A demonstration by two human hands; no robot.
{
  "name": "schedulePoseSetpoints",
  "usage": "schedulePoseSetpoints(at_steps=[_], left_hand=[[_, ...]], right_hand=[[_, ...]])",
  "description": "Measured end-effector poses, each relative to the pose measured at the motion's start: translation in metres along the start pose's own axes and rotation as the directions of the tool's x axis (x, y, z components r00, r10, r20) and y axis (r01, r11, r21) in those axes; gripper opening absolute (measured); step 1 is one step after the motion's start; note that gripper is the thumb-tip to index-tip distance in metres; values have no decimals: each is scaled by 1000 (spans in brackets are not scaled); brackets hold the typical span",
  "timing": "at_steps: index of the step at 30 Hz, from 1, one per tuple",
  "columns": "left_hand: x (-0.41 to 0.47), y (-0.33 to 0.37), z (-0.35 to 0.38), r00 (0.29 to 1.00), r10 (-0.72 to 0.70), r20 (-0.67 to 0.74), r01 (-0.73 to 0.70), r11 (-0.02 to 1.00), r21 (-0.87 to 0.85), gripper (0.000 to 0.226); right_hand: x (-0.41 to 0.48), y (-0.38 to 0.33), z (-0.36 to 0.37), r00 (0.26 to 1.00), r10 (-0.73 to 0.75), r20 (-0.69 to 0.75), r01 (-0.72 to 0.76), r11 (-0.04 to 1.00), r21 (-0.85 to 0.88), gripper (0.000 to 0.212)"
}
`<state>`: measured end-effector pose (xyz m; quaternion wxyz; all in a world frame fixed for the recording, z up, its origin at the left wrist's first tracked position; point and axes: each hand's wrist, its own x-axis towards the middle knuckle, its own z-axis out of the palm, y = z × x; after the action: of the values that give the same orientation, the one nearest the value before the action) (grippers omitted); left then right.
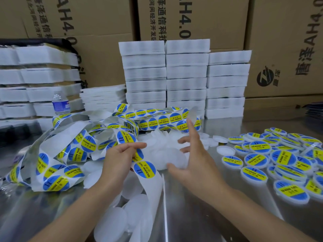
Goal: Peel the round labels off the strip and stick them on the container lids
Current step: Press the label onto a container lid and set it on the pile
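- Two hands are in view above the shiny tabletop [201, 215], both yours, near each other at the middle.
- Your left hand [120, 159] holds the label strip [152, 186]: the fingers are curled round it, with the thumb and forefinger stretched out toward the right.
- From that hand the strip's bare white backing hangs down toward you, while the rest lies in a loose tangle across the left and the far middle of the tabletop.
- One round label [144, 169], blue with a yellow band, sits on the strip just below your left fingers.
- Your right hand [194, 158] is spread wide and grips nothing that can be seen; the forefinger points straight up and the thumb reaches out to the left.
- It hovers over the heap of plain white lids [162, 144] between your hands. You cannot tell from this view whether the lower fingers touch a lid.
- More blank lids lie close to you, under and beside the hanging backing.
- Labelled lids [283, 158] are piled at the right, overlapping one another, label side up.
- A water bottle [60, 103] stands at the far left, behind the tangle.
- White stacks [187, 72] rise at the back, in front of cardboard cartons [279, 41] printed with dark lettering.
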<state>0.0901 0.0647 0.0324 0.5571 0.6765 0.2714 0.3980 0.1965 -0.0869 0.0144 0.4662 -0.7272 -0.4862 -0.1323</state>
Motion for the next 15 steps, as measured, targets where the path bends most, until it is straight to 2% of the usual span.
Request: schedulePoseSetpoints(at_steps=[2,4,7,10,15], left_hand=[[-4,0,2,993,-26,111,22,999,31,50],[-9,1,4,979,-38,201,25,998,66,49],[-13,2,7,968,-74,241,60,996,66,45],[-14,5,10,949,-126,288,143,989,-39,21],[-15,3,11,930,-120,346,144,989,-43,21]], right_hand=[[3,3,-1,994,-12,-111,19,998,61,113],[4,3,-2,990,-20,-141,34,994,104,112],[2,-1,0,995,-66,-76,73,993,91,111],[-2,-5,2,993,-121,-12,121,991,51,111],[-3,-7,2,988,-152,26,151,988,20,110]])
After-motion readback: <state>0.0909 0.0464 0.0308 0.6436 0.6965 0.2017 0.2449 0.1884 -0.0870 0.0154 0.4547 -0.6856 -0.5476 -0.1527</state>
